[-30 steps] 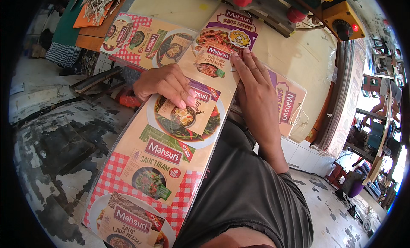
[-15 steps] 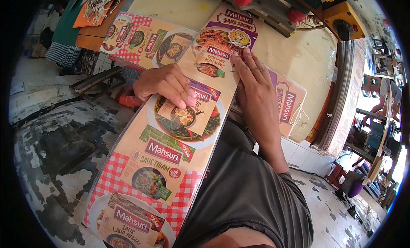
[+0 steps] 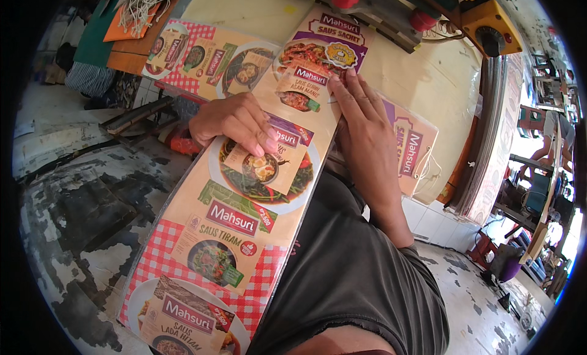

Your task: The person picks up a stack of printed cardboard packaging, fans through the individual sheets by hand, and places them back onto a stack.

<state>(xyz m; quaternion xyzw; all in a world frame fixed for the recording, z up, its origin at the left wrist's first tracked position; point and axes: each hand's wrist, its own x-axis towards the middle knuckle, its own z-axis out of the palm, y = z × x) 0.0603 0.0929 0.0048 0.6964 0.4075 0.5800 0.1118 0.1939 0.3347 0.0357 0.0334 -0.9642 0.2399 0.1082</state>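
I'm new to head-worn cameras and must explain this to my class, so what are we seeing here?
There is no robot, just a person's two bare hands. The view comes from the left of two fisheye cameras worn on the head, looking down; the lens bends straight edges.

A long, shiny printed sheet with food pictures reaches from the cream table toward the person. The left hand is curled over its left side; whether it grips is hard to tell. The right hand lies with its fingers extended on the sheet's right side.

Another printed sheet shows on the left, and a yellow box with a black knob is at the upper right.
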